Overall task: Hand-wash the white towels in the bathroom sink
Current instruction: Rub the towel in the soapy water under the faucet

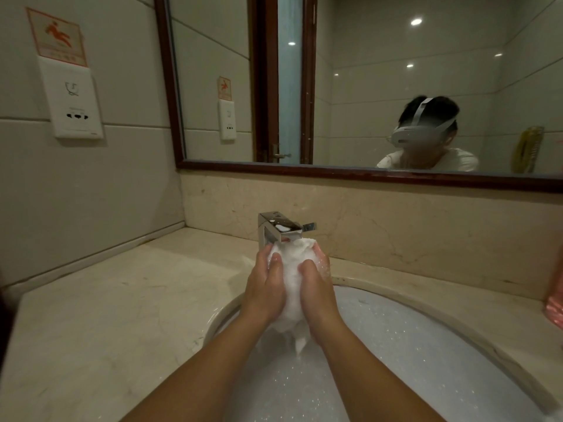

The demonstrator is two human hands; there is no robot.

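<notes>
White towel (pixel 292 271) is bunched into a sudsy wad and held above the far part of the sink (pixel 405 300), just below the spout of the faucet (pixel 285 228). Risks noted: foam on skin and cloth makes the hold slippery, so a hard squeeze could shoot the wad out into the soapy water (pixel 411 345) and splash the counter (pixel 106 315). The wad's top sits close to the spout, so a lift could knock against it. Left hand (pixel 264 287) and right hand (pixel 316 289) both curl around the wad, thumbs pressed into its near face. The towel lies between the palms, bulging out above them, with a tail hanging below toward the water.
</notes>
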